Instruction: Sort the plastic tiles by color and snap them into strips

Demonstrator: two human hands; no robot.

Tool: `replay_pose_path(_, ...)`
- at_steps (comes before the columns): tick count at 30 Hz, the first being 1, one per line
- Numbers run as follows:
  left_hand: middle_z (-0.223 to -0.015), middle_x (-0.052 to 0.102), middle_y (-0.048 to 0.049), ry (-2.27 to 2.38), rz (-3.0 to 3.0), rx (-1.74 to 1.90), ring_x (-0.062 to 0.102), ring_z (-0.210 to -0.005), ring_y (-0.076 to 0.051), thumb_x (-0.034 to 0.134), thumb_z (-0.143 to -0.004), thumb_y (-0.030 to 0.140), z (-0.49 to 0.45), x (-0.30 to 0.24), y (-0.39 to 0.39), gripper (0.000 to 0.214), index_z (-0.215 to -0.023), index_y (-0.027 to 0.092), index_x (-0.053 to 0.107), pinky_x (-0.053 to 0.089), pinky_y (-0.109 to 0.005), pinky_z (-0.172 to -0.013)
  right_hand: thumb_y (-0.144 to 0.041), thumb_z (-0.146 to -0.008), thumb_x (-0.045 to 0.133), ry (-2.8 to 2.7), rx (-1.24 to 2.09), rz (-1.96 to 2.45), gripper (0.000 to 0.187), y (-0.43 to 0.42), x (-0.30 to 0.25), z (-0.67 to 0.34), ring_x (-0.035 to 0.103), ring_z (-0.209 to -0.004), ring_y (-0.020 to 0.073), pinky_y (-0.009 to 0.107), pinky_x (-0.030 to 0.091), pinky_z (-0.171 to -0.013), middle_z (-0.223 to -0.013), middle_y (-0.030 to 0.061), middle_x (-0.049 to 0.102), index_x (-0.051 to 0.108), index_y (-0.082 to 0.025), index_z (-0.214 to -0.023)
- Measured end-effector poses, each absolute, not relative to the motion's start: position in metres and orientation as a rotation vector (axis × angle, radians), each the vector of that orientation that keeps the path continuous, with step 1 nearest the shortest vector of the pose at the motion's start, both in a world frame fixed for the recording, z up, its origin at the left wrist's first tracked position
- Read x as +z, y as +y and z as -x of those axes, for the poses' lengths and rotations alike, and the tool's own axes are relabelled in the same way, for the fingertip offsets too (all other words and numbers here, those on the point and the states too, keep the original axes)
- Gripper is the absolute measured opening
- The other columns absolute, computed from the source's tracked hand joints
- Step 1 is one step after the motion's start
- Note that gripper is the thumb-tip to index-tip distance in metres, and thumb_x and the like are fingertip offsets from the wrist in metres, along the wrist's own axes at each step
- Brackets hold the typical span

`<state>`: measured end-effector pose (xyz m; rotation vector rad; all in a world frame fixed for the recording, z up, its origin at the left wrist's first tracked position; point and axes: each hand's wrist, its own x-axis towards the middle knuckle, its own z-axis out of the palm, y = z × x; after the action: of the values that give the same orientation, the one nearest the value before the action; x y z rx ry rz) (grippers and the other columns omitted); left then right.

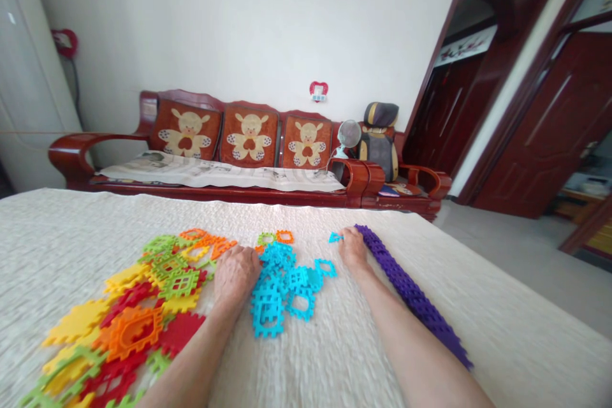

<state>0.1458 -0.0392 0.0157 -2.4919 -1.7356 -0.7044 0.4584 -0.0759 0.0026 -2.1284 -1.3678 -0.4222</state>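
Note:
My left hand (237, 273) rests back-up between a mixed pile of toothed plastic building pieces (182, 282) and a smaller pile of light-blue pieces (268, 296). Its fingers curl downward with the tips hidden, so what they hold, if anything, does not show. Orange pieces (222, 247) lie right beside it. Farther right, my right hand (352, 247) is closed, with a small light-blue triangular piece (335, 238) at its fingertips. Just beyond that hand, a long row of purple toothed pieces (406, 287) runs diagonally toward the near right.
A cream textured cover (315, 370) lies over the table. A green frame piece (266, 238) and an orange frame piece (285, 236) sit behind the blue pile. Past the table's far edge stand a wooden sofa (76, 150) and a small fan (349, 134).

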Motion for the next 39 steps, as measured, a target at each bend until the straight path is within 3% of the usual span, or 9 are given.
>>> replay_pose_path(6, -0.088, 0.068, -0.0100, -1.721, 2.490, -0.715, 0.062, -0.090, -0.026, 0.037, -0.091, 0.026, -0.146, 0.014, -0.038, 0.032, -0.079, 0.019, 0.066, 0.043, -0.036, -0.083, -0.024, -0.079, 0.052, -1.299, -0.480, 2.140, 0.025, -0.080, 0.006, -0.450, 0.054, -0.097, 0.0207, 0.028, 0.041, -0.084, -0.100, 0.0084, 0.060, 0.067, -0.017, -0.099)
replay_pose_path(10, -0.087, 0.067, -0.0102, -1.697, 2.487, -0.700, 0.062, -0.088, -0.025, 0.037, -0.091, 0.025, -0.146, 0.014, -0.037, 0.032, -0.079, 0.019, 0.066, 0.044, -0.036, -0.082, -0.033, -0.079, 0.057, -1.405, -0.386, 2.203, 0.025, -0.080, 0.007, -0.442, 0.056, -0.093, 0.0203, 0.028, 0.041, -0.081, -0.102, 0.0070, 0.062, 0.070, -0.021, -0.096)
replay_pose_path(21, -0.087, 0.068, -0.0099, -1.674, 2.480, -0.702, 0.062, -0.088, -0.025, 0.035, -0.092, 0.024, -0.145, 0.017, -0.041, 0.034, -0.079, 0.018, 0.066, 0.044, -0.037, -0.082, -0.016, -0.081, 0.050, -1.388, -0.374, 2.235, 0.027, -0.064, 0.004, -0.458, 0.059, -0.100, 0.0178, 0.023, 0.038, -0.091, -0.105, 0.0102, 0.066, 0.069, -0.014, -0.101)
replay_pose_path(29, -0.087, 0.068, -0.0094, -1.700, 2.488, -0.694, 0.063, -0.090, -0.025, 0.035, -0.092, 0.024, -0.145, 0.016, -0.040, 0.034, -0.078, 0.018, 0.066, 0.045, -0.037, -0.083, -0.015, -0.083, 0.045, -1.512, -0.356, 2.220, 0.036, -0.065, 0.004, -0.458, 0.054, -0.115, 0.0180, 0.024, 0.034, -0.099, -0.125, 0.0097, 0.061, 0.063, -0.015, -0.115)
replay_pose_path(39, -0.088, 0.069, -0.0102, -1.705, 2.503, -0.681, 0.062, -0.090, -0.025, 0.036, -0.091, 0.024, -0.145, 0.018, -0.040, 0.033, -0.079, 0.017, 0.066, 0.043, -0.036, -0.083, -0.019, -0.087, 0.042, -1.631, -0.344, 2.210, 0.036, -0.066, 0.001, -0.456, 0.051, -0.119, 0.0172, 0.025, 0.031, -0.102, -0.128, 0.0069, 0.061, 0.062, -0.017, -0.116)
